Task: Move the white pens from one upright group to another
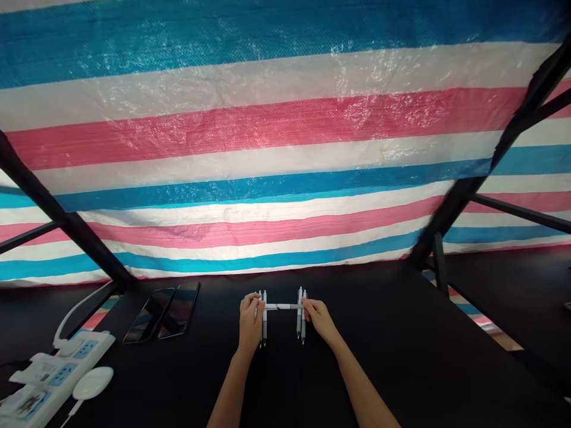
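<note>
A white and grey pen (284,307) lies crosswise between two pairs of upright-pointing pens, its ends at my two hands. My left hand (251,318) has its fingers closed at the pen's left end, over the upper part of the left pair of pens (264,327). At the other end, my right hand (317,316) pinches the grey end of the same pen, beside the right pair of pens (299,318). Both pairs lie on the black table (281,380) with their tips toward me. My left fingers partly hide the left pair.
Two dark phones (149,315) (179,310) lie at the left. Nearer me on that side are a white power strip (66,380) with plugs and a round white charger (93,383). Black frame bars and a striped sheet (267,232) stand behind the table.
</note>
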`<control>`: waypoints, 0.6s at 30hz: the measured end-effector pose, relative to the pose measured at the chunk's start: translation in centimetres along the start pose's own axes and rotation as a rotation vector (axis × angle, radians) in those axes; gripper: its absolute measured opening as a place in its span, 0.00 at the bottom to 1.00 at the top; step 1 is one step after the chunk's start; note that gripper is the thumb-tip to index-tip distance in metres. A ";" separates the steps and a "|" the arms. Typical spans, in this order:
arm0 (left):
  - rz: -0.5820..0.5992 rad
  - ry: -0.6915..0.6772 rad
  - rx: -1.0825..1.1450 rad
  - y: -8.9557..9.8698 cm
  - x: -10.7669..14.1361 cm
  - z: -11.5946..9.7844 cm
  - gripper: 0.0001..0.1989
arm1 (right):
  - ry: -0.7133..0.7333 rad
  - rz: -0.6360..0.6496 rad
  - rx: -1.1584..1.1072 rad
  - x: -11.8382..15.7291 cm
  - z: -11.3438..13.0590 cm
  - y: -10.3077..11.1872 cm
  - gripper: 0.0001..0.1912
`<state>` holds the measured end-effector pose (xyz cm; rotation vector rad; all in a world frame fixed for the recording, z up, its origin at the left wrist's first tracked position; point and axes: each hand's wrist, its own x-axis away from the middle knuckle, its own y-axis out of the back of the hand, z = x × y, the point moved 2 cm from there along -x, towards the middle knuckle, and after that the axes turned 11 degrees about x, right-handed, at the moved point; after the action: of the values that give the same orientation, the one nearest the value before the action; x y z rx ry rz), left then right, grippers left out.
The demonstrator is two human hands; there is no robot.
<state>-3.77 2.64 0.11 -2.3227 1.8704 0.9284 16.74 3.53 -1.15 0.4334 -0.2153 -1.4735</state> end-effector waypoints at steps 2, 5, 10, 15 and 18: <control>0.006 -0.019 -0.012 0.0 0.2 -0.2 0.16 | -0.002 0.004 -0.011 0.0 0.0 0.1 0.29; 0.005 -0.033 -0.016 -0.1 0.3 -0.4 0.15 | -0.010 0.021 -0.030 0.0 0.1 0.4 0.30; -0.005 -0.016 0.030 -0.1 0.3 -0.6 0.16 | -0.028 0.040 -0.065 -0.1 0.3 0.5 0.30; -0.036 0.088 0.224 0.2 0.1 -0.4 0.16 | -0.008 0.076 -0.044 0.0 0.4 0.1 0.28; -0.089 0.224 0.338 0.4 -0.1 0.2 0.18 | 0.027 0.131 0.014 0.2 0.4 -0.1 0.26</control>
<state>-4.28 2.70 0.12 -2.3497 1.8057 0.3209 16.48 3.25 -0.89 0.4422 -0.2290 -1.3379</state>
